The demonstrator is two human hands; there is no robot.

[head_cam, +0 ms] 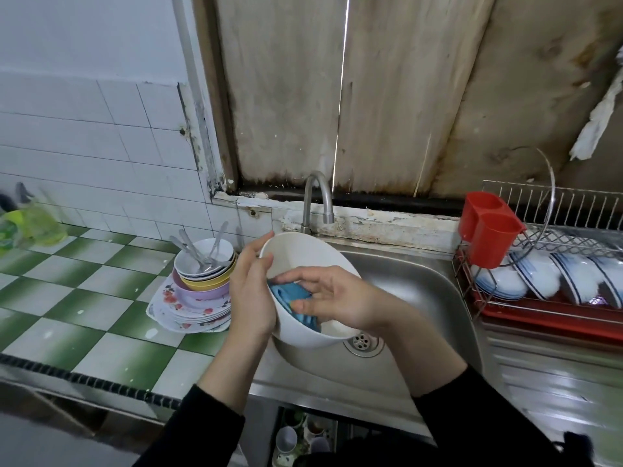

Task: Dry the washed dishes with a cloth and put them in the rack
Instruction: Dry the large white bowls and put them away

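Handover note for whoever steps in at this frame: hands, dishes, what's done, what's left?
Left hand grips the white bowl by its rim, over the sink.
Right hand holds the blue cloth inside that bowl.
Done: blue-striped bowls stand in the rack.
Left: finish and rack this bowl; then the stack of plates and bowls on the tiled counter, spoons on top.

White bowl (303, 254), blue cloth (286, 295), red cutlery holder (489, 230) (counter (84, 298) green-white checked).

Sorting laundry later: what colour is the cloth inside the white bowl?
The cloth in the bowl is blue; head view shows it best.
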